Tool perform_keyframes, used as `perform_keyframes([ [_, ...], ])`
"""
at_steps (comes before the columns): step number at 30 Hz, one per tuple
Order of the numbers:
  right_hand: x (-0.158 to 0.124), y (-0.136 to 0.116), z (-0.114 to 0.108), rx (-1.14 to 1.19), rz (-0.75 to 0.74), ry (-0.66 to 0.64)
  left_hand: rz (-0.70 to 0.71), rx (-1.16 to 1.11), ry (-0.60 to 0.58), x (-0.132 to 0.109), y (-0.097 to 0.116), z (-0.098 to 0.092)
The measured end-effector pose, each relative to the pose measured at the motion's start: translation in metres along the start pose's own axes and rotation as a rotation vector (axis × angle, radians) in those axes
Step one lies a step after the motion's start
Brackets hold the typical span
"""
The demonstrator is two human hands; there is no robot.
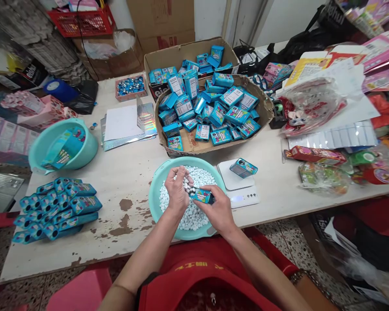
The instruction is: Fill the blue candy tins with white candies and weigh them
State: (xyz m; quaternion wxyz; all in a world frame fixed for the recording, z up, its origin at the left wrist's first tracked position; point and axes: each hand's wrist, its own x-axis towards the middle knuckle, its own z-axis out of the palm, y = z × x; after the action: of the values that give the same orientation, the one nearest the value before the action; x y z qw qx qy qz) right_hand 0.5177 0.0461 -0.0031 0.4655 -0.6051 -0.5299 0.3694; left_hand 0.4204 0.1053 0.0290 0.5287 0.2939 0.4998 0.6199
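Observation:
My right hand [221, 211] grips a small blue candy box [201, 195], tilted with its open end toward my left hand. Curled around a few white candies [188, 186], my left hand [177, 188] is right at that opening. Both hands are over a mint-green basin [154, 196] full of small white candies [194, 222]. Just right of the basin, another blue box [243, 167] with a hole in its end rests on a white digital scale [236, 183], whose display is lit.
A cut-down carton [194, 144] holds many blue boxes, with a second carton [162, 49] behind it. Blue boxes [56, 209] with open ends are stacked at left. Another basin [84, 157] and a tray of blue caps [130, 87] stand farther back. Packaging [317, 153] clutters the right.

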Motion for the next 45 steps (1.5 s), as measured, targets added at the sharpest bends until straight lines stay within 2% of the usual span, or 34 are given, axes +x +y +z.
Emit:
perform_keyframes([
  [5, 0.001, 0.004, 0.001, 0.029, 0.038, -0.022, -0.123, 0.017, -0.045, -0.002, 0.0, 0.001],
  [10, -0.001, 0.002, 0.002, 0.097, 0.05, -0.023, -0.077, -0.05, -0.031, -0.001, 0.008, 0.002],
  [16, -0.001, 0.001, 0.007, 0.096, 0.058, 0.0, 0.019, -0.071, -0.017, -0.001, 0.005, 0.003],
  [21, -0.002, 0.001, 0.007, 0.095, 0.026, 0.037, 0.009, -0.021, -0.066, -0.002, 0.003, 0.002],
  [26, -0.004, 0.0, 0.006, 0.069, -0.043, 0.072, 0.036, 0.014, -0.058, -0.003, 0.001, 0.003],
  [32, -0.003, 0.002, 0.005, 0.108, -0.007, 0.087, -0.032, -0.001, -0.12, -0.004, 0.005, 0.013],
  [34, -0.006, 0.003, -0.006, 0.209, 0.052, 0.072, -0.09, -0.052, -0.144, 0.001, 0.014, 0.011],
  [36, -0.012, 0.007, -0.027, 0.325, 0.083, 0.114, -0.169, -0.095, -0.142, 0.01, 0.021, 0.004],
  [39, -0.025, 0.026, -0.069, 0.384, 0.124, 0.313, -0.411, -0.066, -0.056, 0.028, 0.015, -0.014],
  [41, -0.03, 0.052, -0.099, 0.321, 0.206, 0.487, -0.688, -0.001, -0.005, 0.036, 0.001, -0.025],
  [42, -0.03, 0.068, -0.113, 0.264, 0.247, 0.574, -0.768, 0.015, 0.008, 0.039, -0.008, -0.029],
  [43, -0.028, 0.085, -0.126, 0.193, 0.272, 0.658, -0.804, 0.027, 0.017, 0.04, -0.016, -0.032],
  [45, -0.019, 0.12, -0.147, 0.052, 0.303, 0.793, -0.774, 0.046, 0.039, 0.04, -0.03, -0.033],
])
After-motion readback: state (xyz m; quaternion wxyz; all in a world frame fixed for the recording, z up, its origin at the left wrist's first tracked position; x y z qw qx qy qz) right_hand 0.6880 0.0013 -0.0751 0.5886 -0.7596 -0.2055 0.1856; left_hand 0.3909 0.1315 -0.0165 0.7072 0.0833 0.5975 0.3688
